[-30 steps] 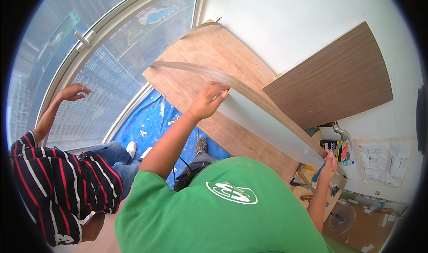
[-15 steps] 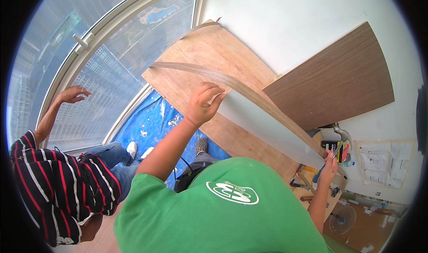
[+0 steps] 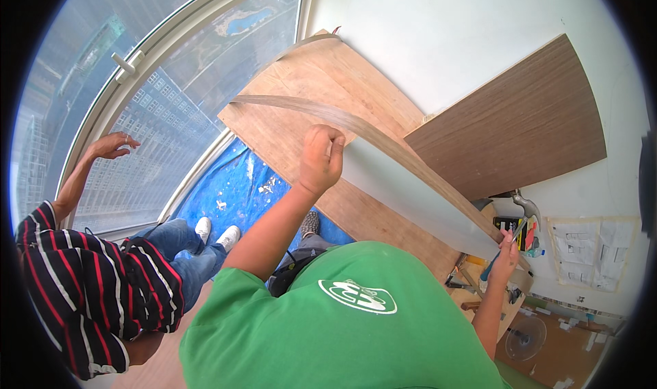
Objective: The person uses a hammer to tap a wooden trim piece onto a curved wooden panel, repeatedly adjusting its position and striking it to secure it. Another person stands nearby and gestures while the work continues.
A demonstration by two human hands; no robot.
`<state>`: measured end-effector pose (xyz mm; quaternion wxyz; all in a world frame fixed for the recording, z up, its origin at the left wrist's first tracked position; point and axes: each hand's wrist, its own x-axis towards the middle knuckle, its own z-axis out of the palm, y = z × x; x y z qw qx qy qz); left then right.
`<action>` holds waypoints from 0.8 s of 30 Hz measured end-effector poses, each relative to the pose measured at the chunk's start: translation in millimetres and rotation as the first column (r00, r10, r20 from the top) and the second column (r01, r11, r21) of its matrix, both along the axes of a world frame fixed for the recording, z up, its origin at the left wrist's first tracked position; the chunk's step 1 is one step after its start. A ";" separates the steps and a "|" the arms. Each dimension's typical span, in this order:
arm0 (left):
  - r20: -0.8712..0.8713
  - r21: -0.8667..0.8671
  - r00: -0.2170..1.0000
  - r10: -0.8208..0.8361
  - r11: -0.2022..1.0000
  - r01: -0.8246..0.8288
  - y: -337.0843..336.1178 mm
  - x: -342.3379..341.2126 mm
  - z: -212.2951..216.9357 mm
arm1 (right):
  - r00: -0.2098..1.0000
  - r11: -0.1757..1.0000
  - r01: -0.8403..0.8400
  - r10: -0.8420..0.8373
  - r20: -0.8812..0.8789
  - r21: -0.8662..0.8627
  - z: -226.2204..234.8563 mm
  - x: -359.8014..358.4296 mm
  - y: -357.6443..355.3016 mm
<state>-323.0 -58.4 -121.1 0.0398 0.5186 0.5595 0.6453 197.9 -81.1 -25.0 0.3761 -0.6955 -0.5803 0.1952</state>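
Observation:
A pale panel (image 3: 410, 183) stands on edge before me on a plywood top. A wood-grain strip (image 3: 356, 123) runs along its upper edge; the strip's left part extends past the panel in a bend. My left hand (image 3: 323, 159) is closed, thumb pressed to the fingers, at the panel's left corner just below the strip. Whatever it grips is hidden. At the panel's near right end, my right hand (image 3: 505, 257) is closed round a blue-handled tool (image 3: 486, 272) with a thin metal shaft pointing up. The tool's exact kind is unclear.
Under the panel lies the plywood surface (image 3: 301, 81). A brown wood board (image 3: 513, 115) leans at the white wall. Behind my right hand sit a hammer (image 3: 527, 206) and a fan (image 3: 525, 335). A person in a striped shirt (image 3: 89, 286) stands left, by the window, near blue sheeting (image 3: 250, 183).
My left hand has shifted slightly right, and its raised, loosely curled fingers have closed into a fist-like pinch. The right hand and the panel look unmoved.

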 end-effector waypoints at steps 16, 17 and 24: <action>-0.067 0.005 0.996 0.058 0.998 -0.058 -10.1 14.8 26.4 | 0.999 0.999 -0.024 0.023 0.022 0.029 4.6 -8.9 -5.5; -0.088 0.012 0.994 0.070 0.998 -0.069 -9.2 15.0 27.1 | 0.999 0.999 -0.034 0.033 0.033 0.036 4.3 -8.4 -5.2; 0.054 -0.052 0.996 0.067 0.997 -0.064 -6.5 16.7 18.4 | 0.999 1.000 -0.009 0.008 0.039 0.015 0.0 1.0 -3.2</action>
